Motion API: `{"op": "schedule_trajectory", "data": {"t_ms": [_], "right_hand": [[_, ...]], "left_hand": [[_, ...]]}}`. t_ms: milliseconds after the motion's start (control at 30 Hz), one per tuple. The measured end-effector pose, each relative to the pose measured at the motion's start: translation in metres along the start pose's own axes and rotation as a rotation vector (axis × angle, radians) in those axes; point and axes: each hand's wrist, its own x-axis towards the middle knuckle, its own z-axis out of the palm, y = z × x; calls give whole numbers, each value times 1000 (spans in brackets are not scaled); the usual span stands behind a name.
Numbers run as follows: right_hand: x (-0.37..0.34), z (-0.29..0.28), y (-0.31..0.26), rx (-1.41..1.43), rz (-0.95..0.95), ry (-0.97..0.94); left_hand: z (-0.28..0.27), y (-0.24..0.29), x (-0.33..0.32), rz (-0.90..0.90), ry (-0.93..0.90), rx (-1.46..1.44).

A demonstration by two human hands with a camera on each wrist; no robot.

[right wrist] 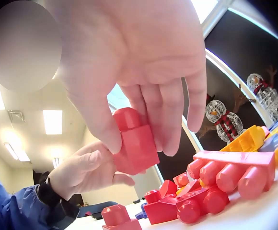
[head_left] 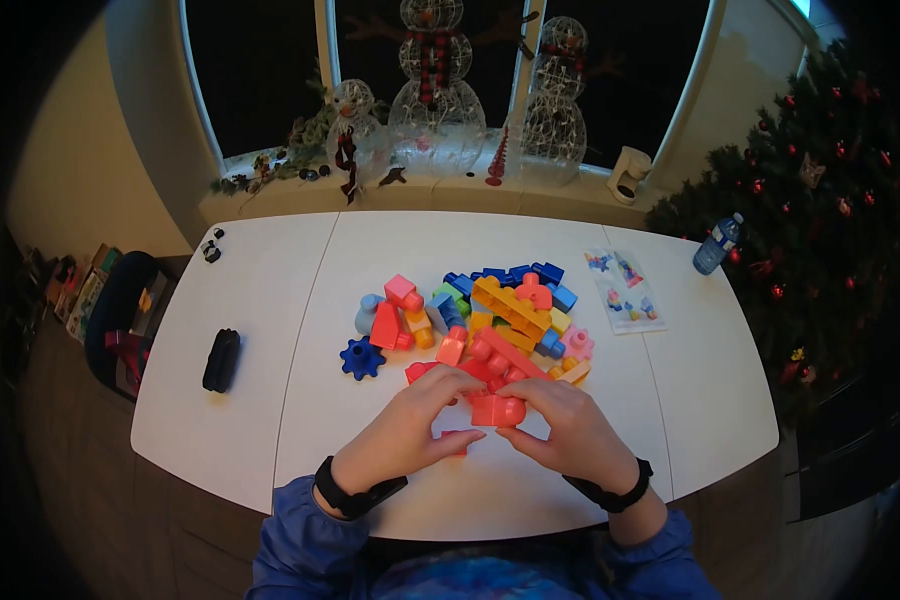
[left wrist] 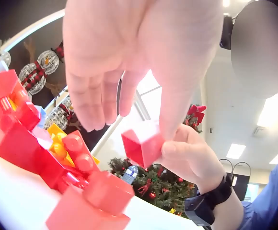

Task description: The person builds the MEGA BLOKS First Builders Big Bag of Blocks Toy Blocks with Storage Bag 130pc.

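Observation:
A small red toy building block point(head_left: 497, 411) with one rounded stud is held above the near part of the white table. My right hand point(head_left: 578, 428) pinches it between thumb and fingers, as the right wrist view shows with the block point(right wrist: 138, 152) upright. My left hand point(head_left: 410, 418) is close beside it, fingers extended and thumb apart, gripping nothing. Below the left hand, another red block point(head_left: 455, 441) stands on the table, mostly hidden in the head view. Just beyond both hands lies a long red block point(right wrist: 232, 172) with several studs.
A pile of mixed blocks, including a long yellow-orange one point(head_left: 510, 308), lies ahead. A blue gear point(head_left: 361, 359) is at its left, with a black case point(head_left: 222, 360) farther left. A picture sheet point(head_left: 626, 290) and a water bottle point(head_left: 718, 244) are at the right.

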Motion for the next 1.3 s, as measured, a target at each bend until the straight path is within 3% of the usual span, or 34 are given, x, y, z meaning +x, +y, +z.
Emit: {"op": "schedule_trajectory", "data": {"t_ms": [133, 233, 333, 733, 933, 1033, 1133, 1300], "right_hand": [[-4, 5, 9, -33, 48, -75], [-8, 17, 18, -78, 68, -187], [-6, 26, 17, -119, -10, -209], [-4, 48, 21, -186, 19, -297], [-2, 31, 11, -142, 54, -227], [-1, 22, 9, -77, 91, -162], [-1, 14, 4, -46, 132, -164], [-10, 14, 10, -66, 24, -133]], "left_hand": [[-7, -14, -13, -7, -51, 277], [-6, -24, -21, -88, -204, 290], [-2, -31, -24, -84, -219, 294], [4, -38, -23, -82, -183, 293], [-17, -16, -1, -71, -97, 270], [-20, -29, 26, -1, 136, 436], [-13, -56, 53, -39, 98, 557], [4, -80, 74, -122, 11, 771]]}}
